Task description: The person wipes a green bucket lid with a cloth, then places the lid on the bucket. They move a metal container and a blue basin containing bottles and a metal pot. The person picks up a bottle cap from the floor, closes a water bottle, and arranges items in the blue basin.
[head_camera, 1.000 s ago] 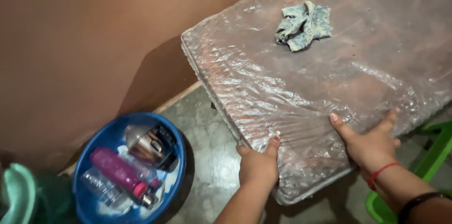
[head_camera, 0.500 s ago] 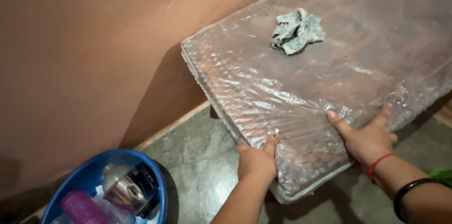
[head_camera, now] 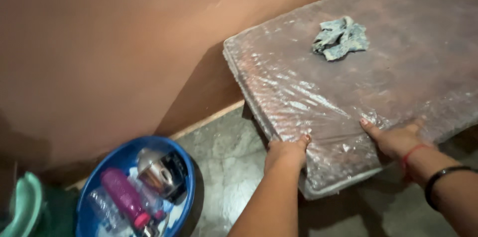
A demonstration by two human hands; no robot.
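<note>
- The left hand [head_camera: 286, 153], low in the middle of the frame, clasps the near edge of the table [head_camera: 398, 82] close to its corner: the thumb lies on top and the other fingers curl under the rim, out of sight. Holding it from both faces like this looks like a grip meant for shifting or steadying the slab.
- The right hand [head_camera: 398, 140], at the lower right, lies flatter on the same near edge, with the forefinger stretched out over the top and the rest bent around the rim. I judge it to be gripping, though the fingers below are hidden.
- The hands sit apart along one side, which would spread the load evenly.
- The table fills the upper right of the frame, its far corner close to the brown wall [head_camera: 99, 43]. It is wrapped in clear crinkled plastic, probably to protect the surface.
- A crumpled blue-grey rag [head_camera: 341, 38] rests on top in the upper right, well apart from both hands.
- A blue basin [head_camera: 97, 187] stands on the stone floor [head_camera: 224, 162] at the lower left, against the wall. It holds a pink bottle [head_camera: 124, 198], a clear bottle and a steel pot [head_camera: 159, 173].
- A green thing shows at the far lower left edge; I cannot tell what it is.
</note>
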